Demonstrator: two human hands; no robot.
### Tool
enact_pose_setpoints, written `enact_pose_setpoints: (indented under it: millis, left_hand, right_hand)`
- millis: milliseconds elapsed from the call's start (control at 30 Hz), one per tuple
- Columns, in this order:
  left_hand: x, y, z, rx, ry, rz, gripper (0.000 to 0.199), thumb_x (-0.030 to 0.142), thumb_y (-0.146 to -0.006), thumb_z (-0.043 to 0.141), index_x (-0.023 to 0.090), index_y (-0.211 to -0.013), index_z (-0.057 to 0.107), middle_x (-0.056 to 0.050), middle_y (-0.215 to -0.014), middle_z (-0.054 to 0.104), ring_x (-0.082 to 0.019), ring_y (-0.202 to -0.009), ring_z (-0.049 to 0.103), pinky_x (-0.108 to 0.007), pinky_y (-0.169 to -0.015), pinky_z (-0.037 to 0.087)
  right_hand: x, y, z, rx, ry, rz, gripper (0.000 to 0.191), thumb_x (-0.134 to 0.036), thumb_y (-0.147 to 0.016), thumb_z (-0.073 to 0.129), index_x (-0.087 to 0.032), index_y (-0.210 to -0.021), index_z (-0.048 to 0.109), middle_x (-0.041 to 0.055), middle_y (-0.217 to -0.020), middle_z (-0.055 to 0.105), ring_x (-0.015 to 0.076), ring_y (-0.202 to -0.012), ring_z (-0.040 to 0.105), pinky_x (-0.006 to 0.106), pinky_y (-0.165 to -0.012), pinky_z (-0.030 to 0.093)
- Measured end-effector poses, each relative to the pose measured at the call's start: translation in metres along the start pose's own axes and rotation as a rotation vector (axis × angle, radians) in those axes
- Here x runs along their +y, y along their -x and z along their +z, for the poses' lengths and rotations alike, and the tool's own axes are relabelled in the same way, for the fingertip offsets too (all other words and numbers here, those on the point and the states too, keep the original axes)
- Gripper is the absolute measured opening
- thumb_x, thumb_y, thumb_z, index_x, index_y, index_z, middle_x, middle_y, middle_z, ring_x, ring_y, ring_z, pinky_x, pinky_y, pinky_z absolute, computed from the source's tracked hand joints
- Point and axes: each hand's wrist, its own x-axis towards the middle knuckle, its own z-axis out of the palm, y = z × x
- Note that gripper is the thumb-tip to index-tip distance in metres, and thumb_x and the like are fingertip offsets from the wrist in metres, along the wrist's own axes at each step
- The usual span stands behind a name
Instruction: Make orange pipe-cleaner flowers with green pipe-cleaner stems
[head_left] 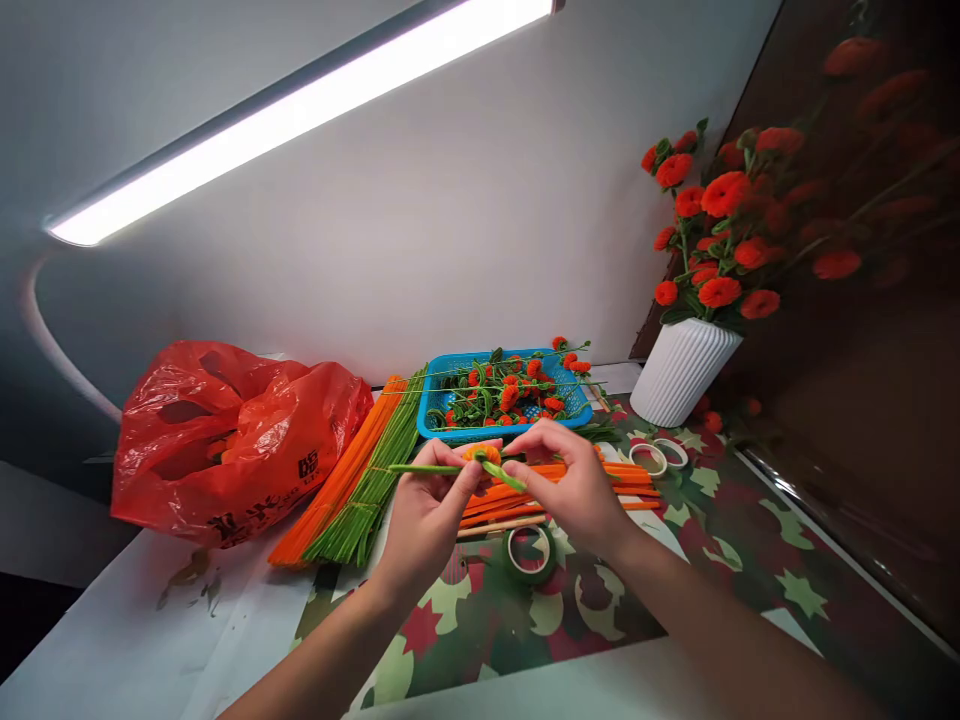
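Note:
Between my hands is a small orange pipe-cleaner flower [482, 454] with a green pipe cleaner [504, 475] across its base. My left hand [429, 505] pinches the flower, its thumb near the base and its fingers behind. One green end sticks out leftward past that hand. My right hand [574, 485] is closed, thumb and index finger meeting on the green end at the right. Loose orange pipe cleaners [491, 508] lie under and behind my hands, and a roll of dark green tape [529, 553] lies just below them.
A blue basket [450, 434] of small orange flowers stands behind. Orange pipe cleaners [346, 470], green pipe cleaners [371, 490] and a red plastic bag [240, 450] are at left. Two tape rolls [658, 458] and a white vase [684, 372] of flowers stand right. A lamp [307, 115] hangs above.

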Motion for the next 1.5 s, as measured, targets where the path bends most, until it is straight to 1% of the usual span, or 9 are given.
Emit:
enact_pose_setpoints:
  millis: [167, 400, 567, 700, 800, 933, 1033, 1133, 1500]
  left_hand:
    - [-0.003, 0.000, -0.001, -0.037, 0.170, -0.207, 0.023, 0.033, -0.077, 0.070, 0.018, -0.073, 0.052, 0.002, -0.066, 0.063, -0.011, -0.066, 0.059, -0.022, -0.066, 0.046]
    - [0.007, 0.005, 0.006, -0.006, 0.097, -0.185, 0.026, 0.032, -0.074, 0.072, 0.018, -0.071, 0.050, 0.001, -0.067, 0.064, -0.013, -0.065, 0.061, -0.024, -0.063, 0.049]
    - [0.001, 0.012, 0.003, 0.043, -0.019, 0.066, 0.016, 0.025, -0.077, 0.069, 0.020, -0.072, 0.054, -0.007, -0.096, 0.071, -0.022, -0.090, 0.066, -0.034, -0.079, 0.051]
    - [-0.011, 0.011, -0.017, -0.086, -0.142, 0.302, 0.019, 0.021, -0.069, 0.076, 0.023, -0.062, 0.058, -0.010, -0.102, 0.073, -0.027, -0.098, 0.064, -0.042, -0.088, 0.048]
    - [-0.011, 0.006, -0.022, -0.190, -0.153, 0.298, 0.018, 0.022, -0.067, 0.077, 0.023, -0.063, 0.060, -0.011, -0.101, 0.073, -0.027, -0.095, 0.064, -0.042, -0.087, 0.047]
    - [-0.006, -0.006, -0.011, 0.026, 0.007, 0.090, 0.018, 0.030, -0.075, 0.071, 0.021, -0.072, 0.056, -0.003, -0.079, 0.071, -0.017, -0.075, 0.064, -0.031, -0.075, 0.048]
    - [-0.007, -0.015, -0.008, -0.018, 0.118, -0.107, 0.024, 0.035, -0.075, 0.072, 0.019, -0.074, 0.054, 0.002, -0.064, 0.063, -0.012, -0.063, 0.058, -0.024, -0.066, 0.045]
    - [-0.011, -0.018, -0.010, -0.074, 0.117, -0.186, 0.024, 0.033, -0.076, 0.071, 0.017, -0.075, 0.054, 0.003, -0.064, 0.060, -0.010, -0.062, 0.056, -0.022, -0.063, 0.043]
    - [-0.008, -0.013, -0.002, -0.269, 0.094, -0.389, 0.029, 0.028, -0.065, 0.079, 0.016, -0.070, 0.053, 0.006, -0.058, 0.051, -0.008, -0.053, 0.049, -0.019, -0.052, 0.039]
  right_hand:
    - [0.002, 0.001, -0.004, 0.129, 0.560, -0.634, 0.006, -0.020, -0.082, 0.062, -0.024, -0.080, 0.067, 0.0006, -0.071, 0.060, 0.0157, -0.070, 0.050, 0.034, -0.070, 0.033]
    - [0.008, 0.009, 0.006, 0.160, 0.649, -0.657, 0.010, -0.016, -0.086, 0.055, -0.021, -0.081, 0.063, 0.0023, -0.074, 0.061, 0.0159, -0.071, 0.049, 0.035, -0.070, 0.030]
    - [0.002, 0.014, 0.020, 0.107, 0.096, -0.202, 0.017, -0.025, -0.087, 0.053, -0.018, -0.071, 0.055, 0.0024, -0.074, 0.053, 0.0152, -0.071, 0.048, 0.032, -0.067, 0.035]
    - [0.000, 0.017, 0.024, -0.266, -0.653, 0.454, 0.025, -0.040, -0.074, 0.065, -0.018, -0.070, 0.055, 0.0007, -0.069, 0.049, 0.0126, -0.063, 0.046, 0.026, -0.056, 0.039]
    - [0.007, 0.013, 0.021, -0.427, -0.824, 0.679, 0.029, -0.040, -0.064, 0.075, -0.017, -0.072, 0.059, -0.0005, -0.066, 0.048, 0.0103, -0.060, 0.043, 0.024, -0.054, 0.040]
    - [0.015, 0.001, 0.009, -0.230, -0.388, 0.355, 0.028, -0.042, -0.071, 0.070, -0.016, -0.071, 0.060, -0.0027, -0.062, 0.045, 0.0095, -0.058, 0.039, 0.023, -0.055, 0.037]
    - [0.014, -0.005, -0.001, 0.044, 0.031, -0.034, 0.019, -0.030, -0.070, 0.074, -0.019, -0.080, 0.063, -0.0017, -0.070, 0.050, 0.0129, -0.067, 0.045, 0.025, -0.062, 0.040]
    - [0.009, -0.006, -0.006, 0.008, 0.142, -0.263, 0.010, -0.024, -0.078, 0.068, -0.020, -0.087, 0.064, 0.0003, -0.076, 0.057, 0.0142, -0.073, 0.051, 0.027, -0.067, 0.042]
    - [0.007, -0.003, 0.003, -0.195, 0.282, -0.326, 0.009, -0.018, -0.083, 0.061, -0.020, -0.081, 0.069, 0.0019, -0.077, 0.067, 0.0154, -0.073, 0.057, 0.034, -0.074, 0.041]
